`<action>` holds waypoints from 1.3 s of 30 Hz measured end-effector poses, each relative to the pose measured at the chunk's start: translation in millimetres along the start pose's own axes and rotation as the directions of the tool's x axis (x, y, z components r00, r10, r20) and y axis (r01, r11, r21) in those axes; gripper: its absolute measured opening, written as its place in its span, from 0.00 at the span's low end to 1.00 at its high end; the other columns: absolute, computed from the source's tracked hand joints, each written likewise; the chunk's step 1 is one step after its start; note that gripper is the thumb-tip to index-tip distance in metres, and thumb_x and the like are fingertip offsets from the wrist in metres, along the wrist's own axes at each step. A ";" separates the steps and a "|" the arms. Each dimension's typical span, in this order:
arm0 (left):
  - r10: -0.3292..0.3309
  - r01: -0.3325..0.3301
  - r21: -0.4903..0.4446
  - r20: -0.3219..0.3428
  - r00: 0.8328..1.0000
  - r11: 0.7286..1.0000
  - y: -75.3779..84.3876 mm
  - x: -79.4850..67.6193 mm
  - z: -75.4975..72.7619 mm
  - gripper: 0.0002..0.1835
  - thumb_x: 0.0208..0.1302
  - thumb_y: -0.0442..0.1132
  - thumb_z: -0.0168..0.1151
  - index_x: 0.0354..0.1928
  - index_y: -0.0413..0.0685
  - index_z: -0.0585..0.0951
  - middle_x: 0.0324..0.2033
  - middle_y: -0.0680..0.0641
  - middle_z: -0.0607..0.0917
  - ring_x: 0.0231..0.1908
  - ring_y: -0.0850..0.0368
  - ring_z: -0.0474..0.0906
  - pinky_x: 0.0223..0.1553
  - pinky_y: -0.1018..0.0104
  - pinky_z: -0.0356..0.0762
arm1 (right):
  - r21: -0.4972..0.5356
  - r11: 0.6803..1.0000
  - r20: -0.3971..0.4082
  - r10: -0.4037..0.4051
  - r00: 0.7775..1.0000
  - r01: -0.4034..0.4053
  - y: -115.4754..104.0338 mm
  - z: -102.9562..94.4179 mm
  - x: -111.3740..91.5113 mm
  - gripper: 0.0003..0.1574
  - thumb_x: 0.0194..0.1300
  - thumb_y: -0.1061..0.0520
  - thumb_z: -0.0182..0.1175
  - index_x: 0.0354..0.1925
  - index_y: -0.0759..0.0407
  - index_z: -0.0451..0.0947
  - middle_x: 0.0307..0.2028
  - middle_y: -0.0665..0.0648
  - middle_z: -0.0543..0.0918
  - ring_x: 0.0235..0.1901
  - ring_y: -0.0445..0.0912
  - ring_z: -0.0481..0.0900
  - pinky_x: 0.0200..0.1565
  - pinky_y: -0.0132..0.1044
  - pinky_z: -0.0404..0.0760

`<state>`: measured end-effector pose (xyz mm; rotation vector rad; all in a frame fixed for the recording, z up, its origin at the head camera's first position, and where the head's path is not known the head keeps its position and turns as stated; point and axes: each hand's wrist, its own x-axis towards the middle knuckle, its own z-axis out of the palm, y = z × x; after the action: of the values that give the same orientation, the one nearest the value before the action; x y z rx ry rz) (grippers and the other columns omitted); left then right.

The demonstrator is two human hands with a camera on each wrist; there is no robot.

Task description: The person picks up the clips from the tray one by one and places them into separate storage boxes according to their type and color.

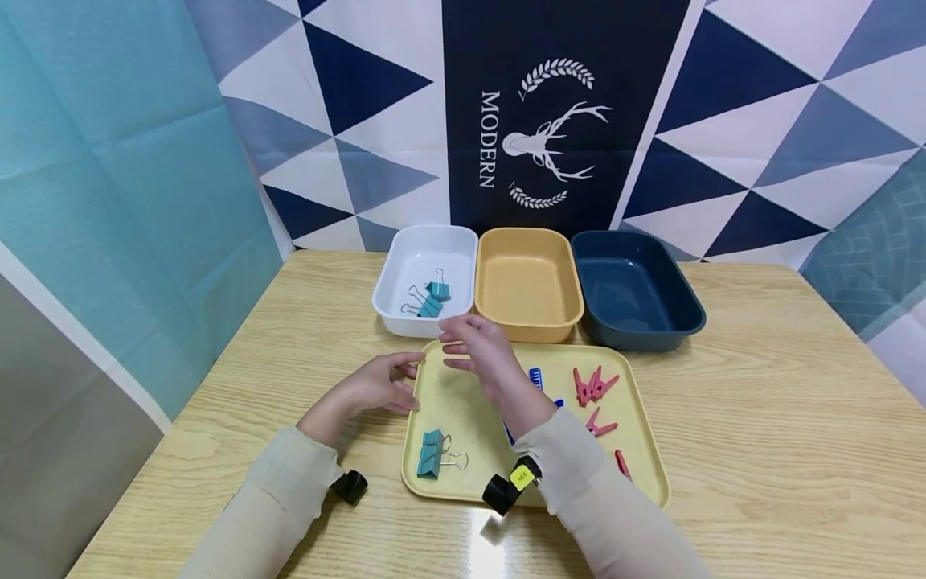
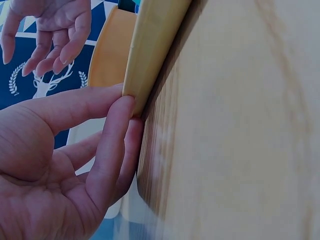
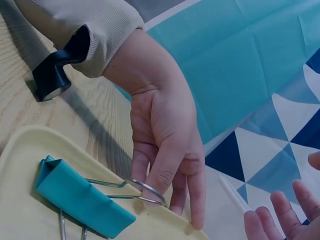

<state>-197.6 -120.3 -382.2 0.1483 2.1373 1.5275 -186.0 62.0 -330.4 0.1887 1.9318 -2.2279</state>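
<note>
My left hand [image 1: 382,383] is at the left rim of the pale yellow tray [image 1: 463,484]; in the left wrist view its thumb and fingertips pinch the tray's edge. The right hand [image 1: 483,352] hovers over the tray's far side, close to the white bin [image 1: 387,293]. Its fingers are loosely spread and hold nothing, with the bare palm showing in the left wrist view. A large teal binder clip [image 1: 430,454] lies at the tray's near left corner, handles spread. Smaller teal binder clips [image 1: 430,307] lie inside the white bin.
Right of the white bin stand a yellow bin [image 1: 530,281] and a dark blue bin [image 1: 633,289], side by side. Several pink clothespins [image 1: 597,388] lie on the tray's right half. Blue clips [image 1: 536,378] are partly hidden by my right forearm. A patterned cloth hangs behind.
</note>
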 end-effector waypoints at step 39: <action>0.002 -0.002 0.000 0.018 1.000 1.000 0.2 -1.3 0.0 0.41 0.48 0.19 0.65 0.66 0.41 0.64 0.50 0.38 0.70 0.39 0.50 0.77 0.37 0.60 0.83 | -0.115 0.993 0.131 -0.011 0.991 0.026 10.5 -2.0 -31.8 0.22 0.57 0.57 0.64 0.48 0.66 0.75 0.43 0.57 0.78 0.44 0.48 0.75 0.48 0.45 0.80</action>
<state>-196.5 -120.7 -381.5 0.1641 2.1239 1.5213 -152.7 64.4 -333.9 0.0078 1.9930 -2.0739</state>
